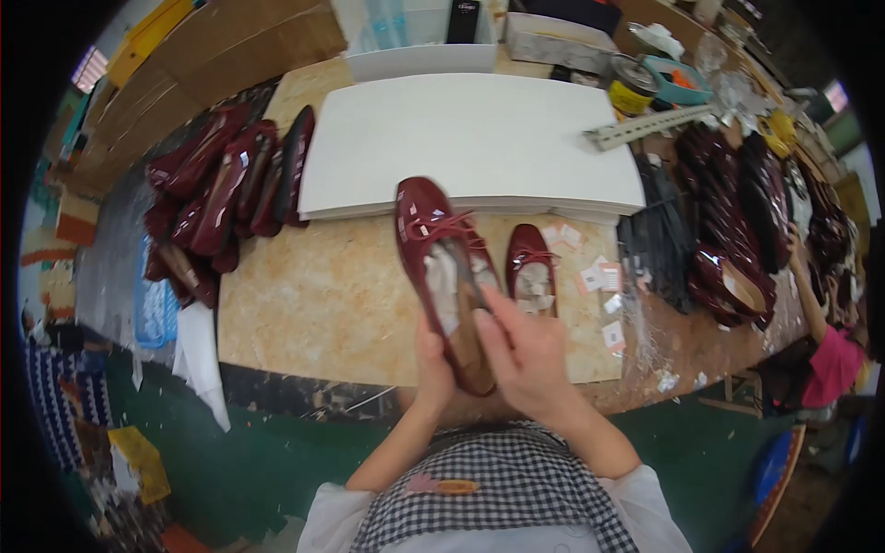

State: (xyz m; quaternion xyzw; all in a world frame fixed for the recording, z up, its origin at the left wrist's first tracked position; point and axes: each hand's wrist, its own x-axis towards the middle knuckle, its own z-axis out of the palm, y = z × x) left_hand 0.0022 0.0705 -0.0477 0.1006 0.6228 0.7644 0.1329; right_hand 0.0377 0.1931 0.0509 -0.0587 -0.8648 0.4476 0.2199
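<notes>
A glossy dark red ballet flat [421,208] with a thin bow is held over the near middle of the worktable, toe pointing away from me. My left hand [433,364] is closed round its heel end from the left side. Above the shoe's opening, my right hand [533,358] pinches a thin dark tool [477,293], whose tip reaches into the shoe; its exact kind is unclear. White paper shows inside the shoe. A matching flat [528,245], also with pale paper inside, lies just right of it on the table.
Behind the shoes lies a stack of white sheets [461,138] with a metal bar [645,127] across its right corner. Dark red shoes [217,198] are piled at left; more shoes [728,221] lie at right. Small labels [604,276] are scattered nearby. Another person's arm [811,300] reaches in at far right.
</notes>
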